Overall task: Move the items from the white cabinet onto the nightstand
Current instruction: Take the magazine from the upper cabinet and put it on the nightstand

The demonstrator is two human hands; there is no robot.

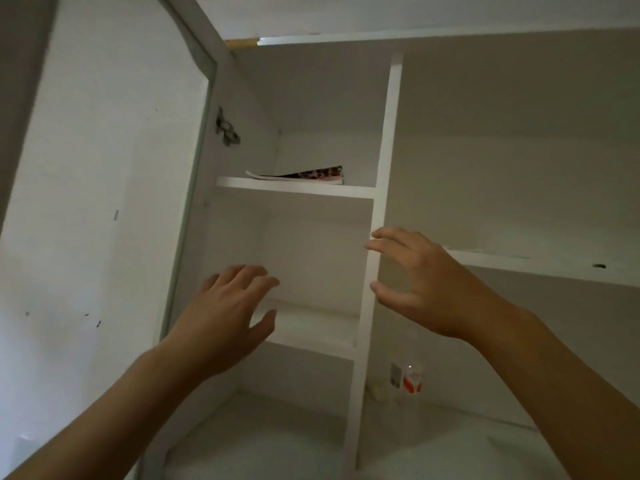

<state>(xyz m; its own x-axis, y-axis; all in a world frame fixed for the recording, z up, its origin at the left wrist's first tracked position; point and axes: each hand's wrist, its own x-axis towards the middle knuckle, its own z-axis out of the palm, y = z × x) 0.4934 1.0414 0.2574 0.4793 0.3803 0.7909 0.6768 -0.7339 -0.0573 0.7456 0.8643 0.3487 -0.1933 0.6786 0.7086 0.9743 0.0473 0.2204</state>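
The white cabinet [384, 140] stands open in front of me. On its upper left shelf [294, 188] lies a flat item with a dark patterned cover [304, 175]. A small clear bottle with a red and white label [408, 377] stands on the cabinet floor, right of the vertical divider. My left hand [228, 317] is raised before the middle left compartment, fingers spread and holding nothing. My right hand [419, 285] hovers by the divider, fingers loosely spread, also holding nothing. The nightstand is out of view.
The cabinet door [104, 202] is swung open on the left, its hinge [225, 128] visible. A long right shelf [540, 263] runs off to the right. A lower left shelf [311, 332] sits behind my left hand.
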